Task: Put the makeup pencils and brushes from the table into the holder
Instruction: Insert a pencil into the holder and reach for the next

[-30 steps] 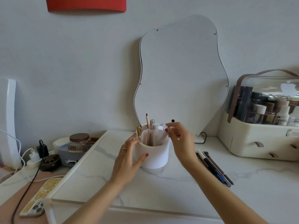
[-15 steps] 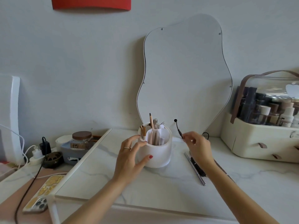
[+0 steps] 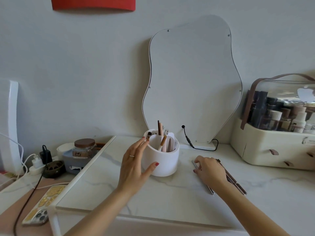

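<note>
A white round holder (image 3: 163, 166) stands on the marble table (image 3: 153, 198) with several pencils and brushes (image 3: 162, 140) upright inside. My left hand (image 3: 134, 164) grips the holder's left side, thumb on its front wall and fingers at its rim. My right hand (image 3: 209, 171) lies low on the table to the right of the holder. Its bent fingertips touch a silver pencil (image 3: 210, 190) that lies flat. Two dark pencils (image 3: 237, 184) lie beside it, partly hidden under the hand.
A wavy mirror (image 3: 190, 82) leans on the wall behind the holder, its black cable (image 3: 189, 142) trailing on the table. A cream cosmetics box (image 3: 272, 150) stands at the right. A jar (image 3: 84, 148), chargers and a phone (image 3: 42, 206) sit at the left.
My right hand left the holder's top, swung right and came down onto the pencils on the table. My left hand stayed on the holder.
</note>
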